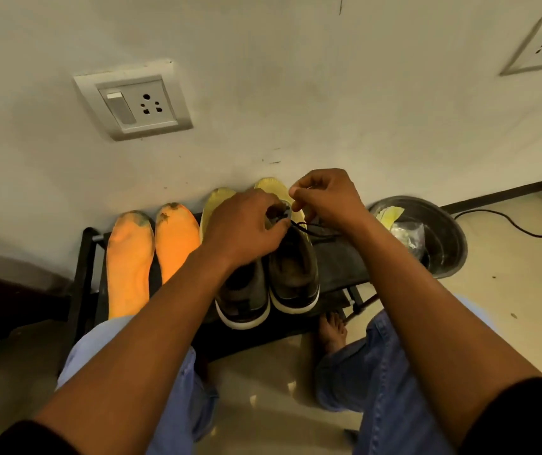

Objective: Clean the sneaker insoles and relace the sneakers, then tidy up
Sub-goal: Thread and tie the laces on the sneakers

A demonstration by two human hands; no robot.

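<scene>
Two dark grey-green sneakers with white soles stand side by side on a low black rack, the left sneaker and the right sneaker. My left hand grips the tongue area of the right sneaker. My right hand pinches the black lace above the shoe's front. Two orange insoles with dirty toes lean on the rack at the left. Two yellow insoles stand against the wall behind the sneakers, partly hidden by my hands.
A metal basin with a yellow cloth and a plastic bag sits on the floor at the right. A black cable runs along the floor by the wall. Wall sockets are above. My knees and a bare foot are below.
</scene>
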